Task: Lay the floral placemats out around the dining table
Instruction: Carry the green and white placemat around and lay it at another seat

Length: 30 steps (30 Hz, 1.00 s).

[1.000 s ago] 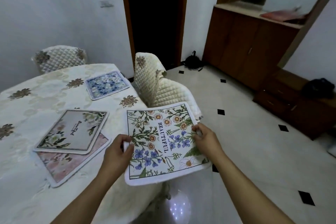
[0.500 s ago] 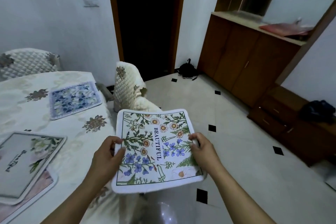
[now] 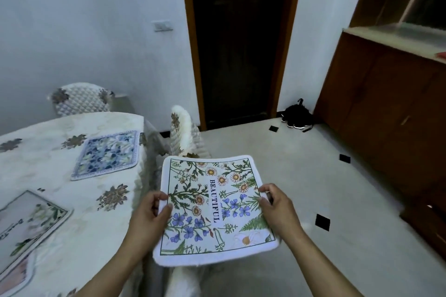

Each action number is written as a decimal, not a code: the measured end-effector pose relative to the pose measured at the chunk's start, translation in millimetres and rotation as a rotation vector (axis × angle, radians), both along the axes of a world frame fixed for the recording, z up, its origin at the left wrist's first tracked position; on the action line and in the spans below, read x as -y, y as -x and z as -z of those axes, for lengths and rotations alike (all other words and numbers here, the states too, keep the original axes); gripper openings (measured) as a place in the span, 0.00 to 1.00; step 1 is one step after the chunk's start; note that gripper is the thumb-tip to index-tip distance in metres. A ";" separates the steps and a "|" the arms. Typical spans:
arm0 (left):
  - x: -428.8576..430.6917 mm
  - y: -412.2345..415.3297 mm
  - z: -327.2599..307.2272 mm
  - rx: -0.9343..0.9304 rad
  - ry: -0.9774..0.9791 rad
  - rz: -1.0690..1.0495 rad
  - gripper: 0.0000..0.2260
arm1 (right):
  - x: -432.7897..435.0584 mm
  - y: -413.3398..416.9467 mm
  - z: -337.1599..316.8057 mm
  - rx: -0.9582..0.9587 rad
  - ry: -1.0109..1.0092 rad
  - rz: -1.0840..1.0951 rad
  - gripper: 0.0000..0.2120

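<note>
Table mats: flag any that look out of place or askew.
Two mats at the table's near-left edge are stacked: a white-flower mat lies on a pink one, rather than each at its own place. The blue mat lies flat by itself. The "BEAUTIFUL" mat is held off the table.

We see a white-bordered square cloth placemat (image 3: 214, 210) printed with orange daisies, blue flowers, green ferns and the dark word BEAUTIFUL. On the cream tablecloth with brown flower motifs (image 3: 72, 200) lies a blue-and-white floral rectangular placemat (image 3: 107, 154). The pale tiled floor (image 3: 313, 188) carries small black diamond insets.
</note>
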<state>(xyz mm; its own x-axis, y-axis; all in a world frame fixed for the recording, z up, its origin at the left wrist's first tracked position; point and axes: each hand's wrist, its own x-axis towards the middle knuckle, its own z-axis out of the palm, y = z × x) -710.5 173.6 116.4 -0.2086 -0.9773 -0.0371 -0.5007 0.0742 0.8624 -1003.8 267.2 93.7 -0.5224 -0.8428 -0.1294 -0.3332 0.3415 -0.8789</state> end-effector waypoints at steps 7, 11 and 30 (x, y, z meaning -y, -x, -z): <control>27.4 53.3 -11.7 -0.012 -0.004 -0.305 0.05 | 114.0 76.3 -14.5 0.001 -0.026 -0.294 0.07; 68.1 69.3 -7.7 -0.038 -0.014 -0.434 0.04 | 190.7 93.5 -17.1 -0.018 -0.003 -0.430 0.08; 398.4 206.3 -12.0 -0.160 -0.029 -0.651 0.07 | 575.9 209.1 -21.5 0.046 -0.056 -0.586 0.06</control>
<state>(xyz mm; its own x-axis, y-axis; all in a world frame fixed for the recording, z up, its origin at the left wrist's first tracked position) -916.8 -224.8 128.4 0.4177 -0.9048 -0.0830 -0.3013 -0.2241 0.9268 -1212.9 -308.7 115.2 0.0355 -0.9805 -0.1932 -0.4423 0.1579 -0.8829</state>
